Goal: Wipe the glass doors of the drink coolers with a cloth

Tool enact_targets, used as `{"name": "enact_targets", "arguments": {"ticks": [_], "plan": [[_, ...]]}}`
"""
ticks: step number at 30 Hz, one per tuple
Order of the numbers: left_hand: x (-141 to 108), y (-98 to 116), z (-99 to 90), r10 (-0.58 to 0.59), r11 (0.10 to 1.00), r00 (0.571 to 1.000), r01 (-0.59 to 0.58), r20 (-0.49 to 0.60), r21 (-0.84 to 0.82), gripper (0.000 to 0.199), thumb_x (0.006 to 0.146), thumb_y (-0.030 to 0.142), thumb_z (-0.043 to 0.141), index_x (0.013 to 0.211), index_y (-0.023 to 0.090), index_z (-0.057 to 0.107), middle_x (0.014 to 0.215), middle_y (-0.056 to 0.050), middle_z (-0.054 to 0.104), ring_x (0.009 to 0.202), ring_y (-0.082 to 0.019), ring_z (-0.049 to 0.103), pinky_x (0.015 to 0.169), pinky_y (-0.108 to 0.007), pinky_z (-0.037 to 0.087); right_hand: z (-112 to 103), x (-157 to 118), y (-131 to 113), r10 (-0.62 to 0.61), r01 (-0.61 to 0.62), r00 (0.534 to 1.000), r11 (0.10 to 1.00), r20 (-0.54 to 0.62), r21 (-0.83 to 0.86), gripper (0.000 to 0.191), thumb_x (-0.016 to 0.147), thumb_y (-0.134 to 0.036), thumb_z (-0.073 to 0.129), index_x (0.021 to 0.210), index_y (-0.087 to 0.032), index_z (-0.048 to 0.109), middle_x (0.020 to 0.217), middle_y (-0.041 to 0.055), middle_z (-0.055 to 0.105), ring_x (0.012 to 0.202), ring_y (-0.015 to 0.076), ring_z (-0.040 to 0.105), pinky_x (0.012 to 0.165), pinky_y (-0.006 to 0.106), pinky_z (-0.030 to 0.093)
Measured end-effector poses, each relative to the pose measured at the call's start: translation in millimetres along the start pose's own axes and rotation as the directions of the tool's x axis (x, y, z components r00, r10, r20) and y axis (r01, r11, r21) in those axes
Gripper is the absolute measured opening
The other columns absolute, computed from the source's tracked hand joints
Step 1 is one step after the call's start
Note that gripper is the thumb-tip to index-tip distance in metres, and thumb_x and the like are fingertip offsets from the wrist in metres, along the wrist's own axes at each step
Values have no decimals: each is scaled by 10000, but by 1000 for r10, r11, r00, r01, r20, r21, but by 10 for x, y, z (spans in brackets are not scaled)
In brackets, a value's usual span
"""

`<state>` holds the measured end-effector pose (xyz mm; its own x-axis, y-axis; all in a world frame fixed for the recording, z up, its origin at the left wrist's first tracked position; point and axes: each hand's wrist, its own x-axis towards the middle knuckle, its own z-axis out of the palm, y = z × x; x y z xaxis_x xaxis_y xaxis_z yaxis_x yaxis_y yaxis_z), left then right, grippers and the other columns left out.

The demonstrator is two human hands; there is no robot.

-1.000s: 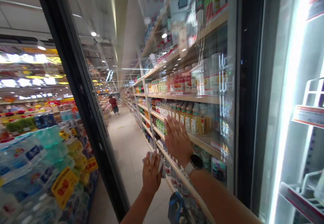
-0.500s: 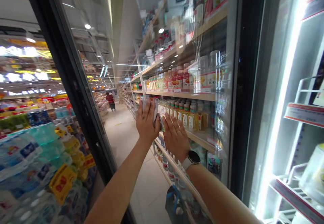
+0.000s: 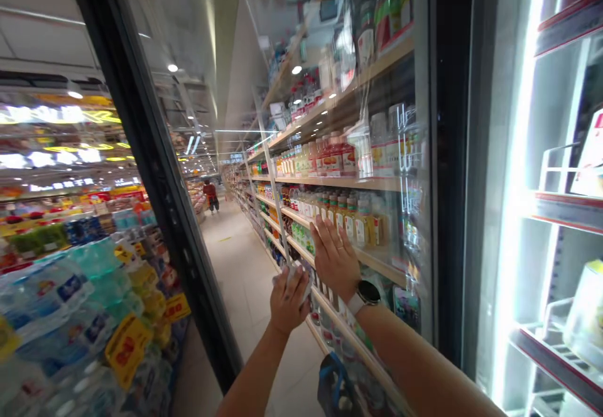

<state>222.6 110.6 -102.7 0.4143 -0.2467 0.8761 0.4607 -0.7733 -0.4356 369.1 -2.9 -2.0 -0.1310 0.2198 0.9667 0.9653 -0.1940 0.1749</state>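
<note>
Cloth (image 3: 293, 281) bunched tight in the left hand (image 3: 288, 302), pressed to the cooler's glass door (image 3: 162, 172); right hand (image 3: 335, 260) spread open, flat on the pane, bracing it (smartwatch (image 3: 367, 292) on that wrist).

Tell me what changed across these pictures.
The left hand, gripping a crumpled white cloth, rose up the glass door and has come back down to about its first height, the cloth still held. The right hand stayed flat on the glass; the shelved bottles stayed put.
</note>
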Motion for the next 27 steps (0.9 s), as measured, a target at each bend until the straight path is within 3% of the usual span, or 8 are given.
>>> {"name": "enact_targets", "arguments": {"ticks": [5, 8, 11, 13, 16, 20, 22, 27], "plan": [[17, -148, 36, 68, 997, 998, -68, 13, -34, 517, 920, 292, 442, 1427, 198, 466, 1429, -84, 541, 1443, -284, 321, 1126, -442, 373, -351, -23, 370, -133, 122, 979, 990, 152, 74, 561, 927, -136, 426, 1483, -198, 397, 1543, 89, 409, 1432, 210, 361, 1185, 405, 272], [3, -167, 66, 75, 996, 997, -76, -9, -52, 534, 935, 264, 408, 1466, 211, 408, 1453, -65, 518, 1463, -265, 280, 1129, -420, 372, -511, -229, 730, 13, -9, 988, 1000, 151, -27, 605, 941, -149, 387, 1535, -173, 275, 1575, 100, 347, 1461, 237, 303, 1196, 475, 237], [126, -128, 83, 32, 997, 999, -33, -22, -76, 558, 943, 225, 392, 1498, 200, 341, 1467, -82, 499, 1472, -268, 252, 1126, -440, 376, -483, -466, 951, 106, -91, 989, 987, 104, -136, 635, 968, -218, 381, 1561, -141, 167, 1582, 132, 322, 1473, 271, 270, 1194, 506, 214], [450, -92, 80, -31, 991, 999, 26, -34, -131, 577, 949, 209, 383, 1518, 189, 288, 1481, -101, 478, 1471, -267, 255, 1122, -449, 385, -410, -560, 987, 106, -88, 989, 982, 102, -168, 646, 977, -257, 380, 1565, -138, 140, 1577, 137, 331, 1475, 274, 262, 1199, 503, 192], [1281, -26, 98, -124, 967, 986, 95, -110, -234, 594, 957, 200, 381, 1533, 202, 238, 1515, -106, 429, 1474, -250, 245, 1143, -450, 363, -343, -587, 958, 110, -91, 989, 978, 94, -188, 657, 976, -283, 383, 1566, -128, 136, 1570, 146, 342, 1483, 276, 240, 1205, 499, 165], [2169, 147, 172, -195, 969, 968, 165, -160, -184, 596, 955, 267, 431, 1522, 164, 276, 1533, -123, 391, 1489, -276, 183, 1195, -477, 255, -361, -557, 926, 97, -80, 992, 975, 74, -205, 669, 968, -253, 388, 1566, -117, 121, 1573, 150, 332, 1496, 269, 201, 1207, 494, 160], [2222, 268, 190, -143, 982, 976, 120, -163, -143, 621, 947, 262, 446, 1528, 153, 255, 1517, -121, 413, 1484, -273, 201, 1199, -457, 242, -371, -562, 924, 93, -77, 993, 976, 69, -206, 667, 966, -241, 376, 1567, -114, 115, 1583, 149, 310, 1501, 268, 184, 1206, 497, 167], [1796, 427, 128, 83, 989, 991, -95, -103, -116, 662, 934, 224, 469, 1536, 142, 208, 1454, -91, 501, 1471, -226, 244, 1197, -372, 238, -371, -583, 932, 104, -87, 990, 980, 90, -180, 655, 967, -243, 364, 1565, -117, 127, 1594, 151, 283, 1495, 278, 202, 1200, 520, 193]]}}
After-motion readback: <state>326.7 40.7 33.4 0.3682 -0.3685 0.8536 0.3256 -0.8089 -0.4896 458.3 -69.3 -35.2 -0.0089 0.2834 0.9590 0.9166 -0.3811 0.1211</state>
